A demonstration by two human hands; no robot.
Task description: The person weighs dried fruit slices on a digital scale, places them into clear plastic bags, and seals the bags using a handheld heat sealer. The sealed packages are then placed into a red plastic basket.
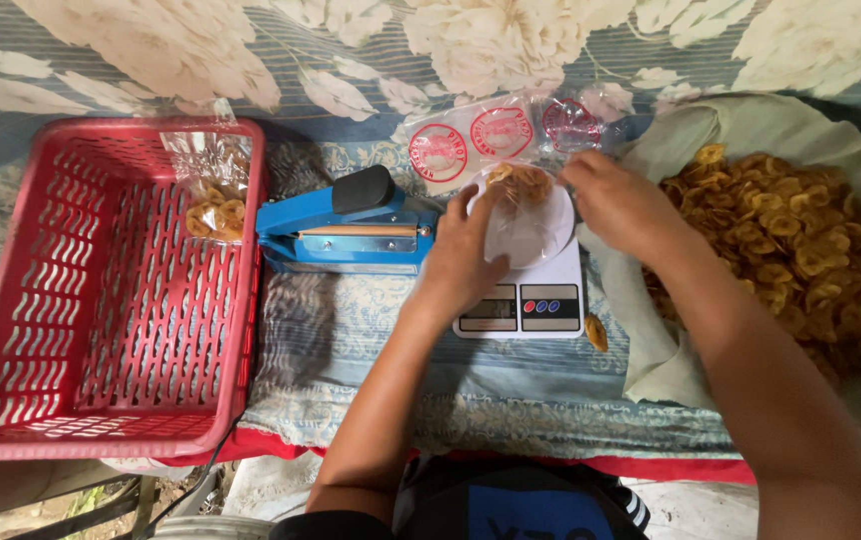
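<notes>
A clear plastic bag (529, 222) with a few yellow chips in it stands on a small white digital scale (521, 300). My left hand (466, 255) grips the bag's left side. My right hand (616, 200) holds the bag's mouth at the right. Just right of it, a big heap of yellow banana chips (786, 240) lies on a pale cloth (751, 125). A blue impulse sealer (346, 232) with a black handle sits just left of the scale.
A red plastic basket (101, 300) at the left holds one sealed bag of chips (216, 200). Empty clear bags with red round labels (471, 140) lie behind the scale. One loose chip (596, 332) lies beside the scale. A flowered cloth covers the surface.
</notes>
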